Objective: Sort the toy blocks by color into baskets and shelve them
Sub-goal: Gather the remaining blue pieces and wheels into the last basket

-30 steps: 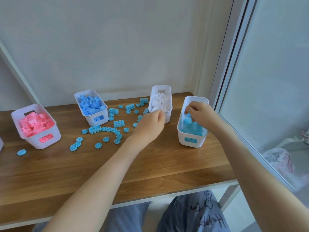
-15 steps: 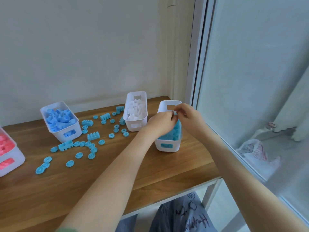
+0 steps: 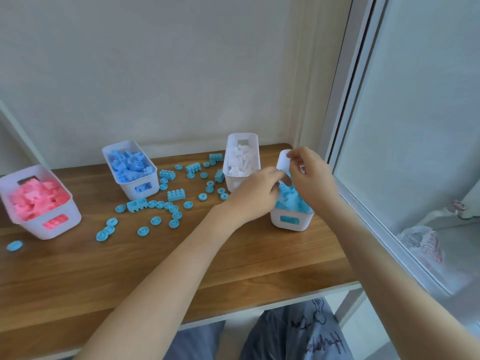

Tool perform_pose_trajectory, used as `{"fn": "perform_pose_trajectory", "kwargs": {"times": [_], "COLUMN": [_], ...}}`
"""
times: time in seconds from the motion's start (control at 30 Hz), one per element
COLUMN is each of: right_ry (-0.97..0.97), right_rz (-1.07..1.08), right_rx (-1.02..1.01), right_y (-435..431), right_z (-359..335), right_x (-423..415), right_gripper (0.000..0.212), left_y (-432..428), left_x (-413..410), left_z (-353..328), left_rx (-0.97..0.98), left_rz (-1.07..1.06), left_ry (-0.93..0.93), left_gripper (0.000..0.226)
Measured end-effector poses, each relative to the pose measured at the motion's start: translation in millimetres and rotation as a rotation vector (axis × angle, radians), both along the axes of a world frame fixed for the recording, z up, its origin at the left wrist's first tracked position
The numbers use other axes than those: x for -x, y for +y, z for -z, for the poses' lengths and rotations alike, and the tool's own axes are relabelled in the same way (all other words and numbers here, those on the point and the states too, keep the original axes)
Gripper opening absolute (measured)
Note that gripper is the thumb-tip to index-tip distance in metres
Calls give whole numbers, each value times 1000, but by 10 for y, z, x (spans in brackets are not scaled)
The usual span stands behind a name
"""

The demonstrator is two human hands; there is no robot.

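Four white baskets stand on the wooden table [image 3: 233, 266]. The pink-block basket [image 3: 66, 219] is at the left and the blue-block basket [image 3: 153, 184] is behind the middle. The white-block basket [image 3: 255, 141] is at the back right, and the light-blue basket [image 3: 291, 226] is at the far right. Loose light-blue blocks and rings [image 3: 176, 194] lie between them. Both hands meet over the light-blue basket. My left hand [image 3: 255, 194] has curled fingers at its left side. My right hand [image 3: 313, 178] pinches near its far rim. What either hand holds is hidden.
A single light-blue ring [image 3: 14, 246] lies near the table's left front. A wall runs behind the table. A window frame and glass [image 3: 363, 141] stand close on the right, beside the light-blue basket. My knees show below the front edge.
My left hand moved right from in front of the white-block basket to the light-blue basket and met my right hand, which rose from inside it to its far rim.
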State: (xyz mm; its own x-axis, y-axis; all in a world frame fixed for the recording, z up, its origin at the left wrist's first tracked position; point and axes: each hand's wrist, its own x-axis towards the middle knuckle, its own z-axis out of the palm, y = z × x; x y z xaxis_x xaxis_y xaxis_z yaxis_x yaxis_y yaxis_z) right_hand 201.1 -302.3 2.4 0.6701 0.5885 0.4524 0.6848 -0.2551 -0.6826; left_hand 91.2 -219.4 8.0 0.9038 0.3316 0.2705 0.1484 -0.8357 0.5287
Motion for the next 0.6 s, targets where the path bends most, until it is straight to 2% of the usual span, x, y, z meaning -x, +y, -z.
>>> {"fn": "perform_pose_trajectory", "kwargs": {"times": [0.1,0.17,0.27,0.4,0.5,0.6], "right_ry": [-79,-113,-174,-258,-348,-459], "right_rz": [-21,-82,-286,-473,-561,-606], "right_rx": [-57,-58,92,451,538,562], "right_y": [128,277,539,974,1253,1460], "right_z": [-38,23,232,613,725,746], "right_x": [356,670,1068,1415,1523,1542], "right_gripper": [21,24,42,79,83,77], "left_y": [216,412,717,993,1100,1180], "left_x": [417,788,1330,1943,2154,2178], "left_z": [138,279,494,677,784,875], "left_rx": [-98,-134,-178,-261,-238,-173], "left_rz": [-145,-275,-505,-775,-856,-895], "left_ry": [-150,-170,-54,208,279,325], "left_gripper": [26,30,40,57,74,75]}}
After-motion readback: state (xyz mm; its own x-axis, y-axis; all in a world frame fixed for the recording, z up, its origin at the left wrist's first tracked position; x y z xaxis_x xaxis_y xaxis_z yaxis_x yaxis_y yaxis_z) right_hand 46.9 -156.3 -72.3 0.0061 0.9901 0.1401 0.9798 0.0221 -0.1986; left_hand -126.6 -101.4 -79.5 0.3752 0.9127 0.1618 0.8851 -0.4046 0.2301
